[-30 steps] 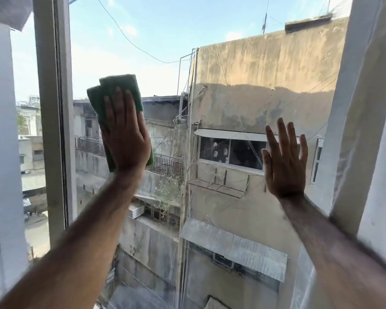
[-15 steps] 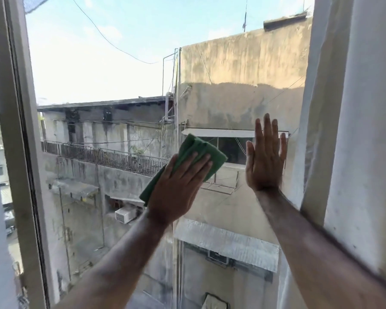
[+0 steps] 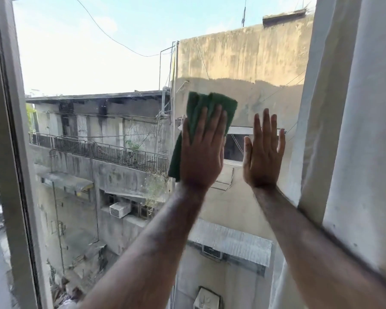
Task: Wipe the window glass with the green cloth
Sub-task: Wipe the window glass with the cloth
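My left hand: my left hand (image 3: pixel 202 150) is flat and wide, fingers up, and it pins the green cloth (image 3: pixel 206 121) to the window glass (image 3: pixel 94 70).
My right hand: my right hand (image 3: pixel 262 152) is flat and wide too. It holds nothing and looks pressed on the glass, just beside my left hand.
Where the cloth is: it is under my left palm. It sticks out above my fingertips and past my thumb side.
Which way the cloth runs: its long way goes up and down, the same way my fingers point.
Which hand is nearer: the left one, as it is already on the cloth.
What matters for the next move: I think there is almost no room toward my right hand and the wall (image 3: pixel 354 130) past it. The big bare glass lies on the other side of my left hand, out to the window frame (image 3: pixel 11 152).
What could go wrong: the cloth could bump my right hand if I push that way.
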